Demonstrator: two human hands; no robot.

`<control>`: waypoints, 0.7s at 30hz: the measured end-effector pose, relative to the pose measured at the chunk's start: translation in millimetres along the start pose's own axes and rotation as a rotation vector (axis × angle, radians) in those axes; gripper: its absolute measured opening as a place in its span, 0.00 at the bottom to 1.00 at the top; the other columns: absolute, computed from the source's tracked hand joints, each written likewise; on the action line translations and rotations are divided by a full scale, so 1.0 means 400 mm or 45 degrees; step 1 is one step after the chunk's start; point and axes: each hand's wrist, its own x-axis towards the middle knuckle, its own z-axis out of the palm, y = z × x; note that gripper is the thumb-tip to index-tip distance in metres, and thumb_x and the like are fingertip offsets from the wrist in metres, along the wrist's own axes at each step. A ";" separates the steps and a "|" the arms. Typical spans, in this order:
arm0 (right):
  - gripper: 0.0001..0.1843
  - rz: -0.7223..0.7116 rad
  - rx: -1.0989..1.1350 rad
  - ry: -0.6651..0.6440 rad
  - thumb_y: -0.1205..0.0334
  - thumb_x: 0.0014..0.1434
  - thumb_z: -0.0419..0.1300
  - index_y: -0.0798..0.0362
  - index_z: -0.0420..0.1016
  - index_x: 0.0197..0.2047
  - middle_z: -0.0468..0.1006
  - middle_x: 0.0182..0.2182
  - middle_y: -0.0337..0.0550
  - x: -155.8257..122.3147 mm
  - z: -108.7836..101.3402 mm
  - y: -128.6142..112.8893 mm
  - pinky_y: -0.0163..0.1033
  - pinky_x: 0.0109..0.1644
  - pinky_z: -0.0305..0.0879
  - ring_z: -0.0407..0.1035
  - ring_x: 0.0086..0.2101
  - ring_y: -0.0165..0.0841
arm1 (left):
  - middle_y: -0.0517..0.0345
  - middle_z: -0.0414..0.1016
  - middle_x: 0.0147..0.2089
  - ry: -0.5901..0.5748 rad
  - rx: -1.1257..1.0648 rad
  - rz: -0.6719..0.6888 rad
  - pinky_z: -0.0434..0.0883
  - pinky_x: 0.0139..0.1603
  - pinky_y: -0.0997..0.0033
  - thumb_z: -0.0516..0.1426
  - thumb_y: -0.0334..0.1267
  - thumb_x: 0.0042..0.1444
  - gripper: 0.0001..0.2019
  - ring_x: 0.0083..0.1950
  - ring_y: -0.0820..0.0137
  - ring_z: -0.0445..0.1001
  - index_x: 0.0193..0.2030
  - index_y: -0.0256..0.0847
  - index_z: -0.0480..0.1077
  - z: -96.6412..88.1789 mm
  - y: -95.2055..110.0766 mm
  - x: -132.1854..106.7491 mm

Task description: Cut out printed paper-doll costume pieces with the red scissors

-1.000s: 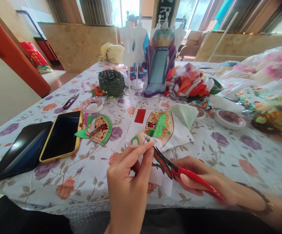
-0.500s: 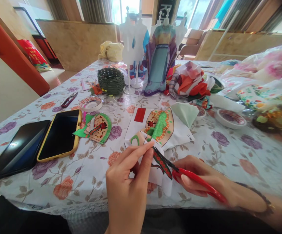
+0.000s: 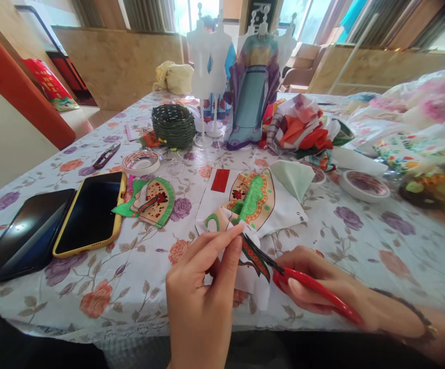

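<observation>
Between thumb and fingers, my left hand [image 3: 203, 277] pinches a white printed fabric sheet [image 3: 289, 212] with green, beige and red patterns. Red-handled scissors [image 3: 310, 289] sit in my right hand [image 3: 318, 282], their dark blades pointing up and left along a dark green and red printed strip [image 3: 255, 256] of the fabric. The blade tips lie close to my left fingertips. Part of the sheet is folded over near my hand, and its far part lies flat on the table. Cut-out fabric pieces [image 3: 155, 202] with a green border rest to the left.
A phone in a yellow case [image 3: 92, 212] and a black tablet-like device [image 3: 24, 236] lie at left. Thread snips [image 3: 107, 155], tape rolls [image 3: 365, 185], and a dark woven basket [image 3: 173, 126] are around. Behind stand small white mannequins [image 3: 203, 66], one in a dress [image 3: 251, 97], beside crumpled fabric [image 3: 303, 125].
The scissors and both hands stay nearly in place, with the strip's free end shifting slightly beside the blades. The view has shifted a little.
</observation>
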 end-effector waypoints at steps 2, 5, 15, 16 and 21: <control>0.33 -0.010 0.019 -0.012 0.32 0.62 0.52 0.52 0.55 0.21 0.55 0.17 0.31 0.001 0.001 0.005 0.33 0.20 0.40 0.47 0.19 0.22 | 0.75 0.82 0.40 0.000 0.010 0.001 0.70 0.34 0.82 0.62 0.33 0.58 0.12 0.34 0.79 0.75 0.40 0.60 0.81 0.000 0.001 -0.001; 0.32 -0.050 0.070 -0.019 0.34 0.63 0.53 0.53 0.56 0.21 0.56 0.17 0.31 0.004 0.002 0.018 0.33 0.19 0.39 0.46 0.18 0.22 | 0.74 0.82 0.40 -0.007 0.008 0.013 0.71 0.34 0.81 0.62 0.32 0.58 0.12 0.35 0.78 0.76 0.40 0.59 0.81 -0.001 0.000 -0.002; 0.31 -0.006 0.105 -0.054 0.34 0.61 0.55 0.52 0.57 0.23 0.59 0.17 0.31 0.010 0.001 0.009 0.35 0.22 0.43 0.49 0.18 0.23 | 0.71 0.82 0.39 0.000 0.004 0.008 0.70 0.33 0.80 0.62 0.32 0.58 0.12 0.33 0.77 0.75 0.40 0.57 0.81 -0.002 -0.001 0.003; 0.31 -0.005 0.100 -0.054 0.33 0.60 0.55 0.52 0.57 0.23 0.59 0.17 0.31 0.010 0.002 0.008 0.35 0.22 0.43 0.49 0.18 0.23 | 0.71 0.82 0.38 -0.003 0.006 0.000 0.70 0.32 0.80 0.62 0.32 0.58 0.11 0.32 0.77 0.74 0.39 0.57 0.81 -0.002 0.000 0.004; 0.32 -0.005 0.064 -0.044 0.32 0.60 0.54 0.52 0.58 0.22 0.59 0.17 0.31 0.009 0.002 0.008 0.34 0.22 0.43 0.49 0.18 0.23 | 0.72 0.80 0.35 -0.028 0.015 0.007 0.69 0.32 0.82 0.61 0.33 0.59 0.10 0.30 0.79 0.72 0.39 0.56 0.81 -0.009 0.003 0.000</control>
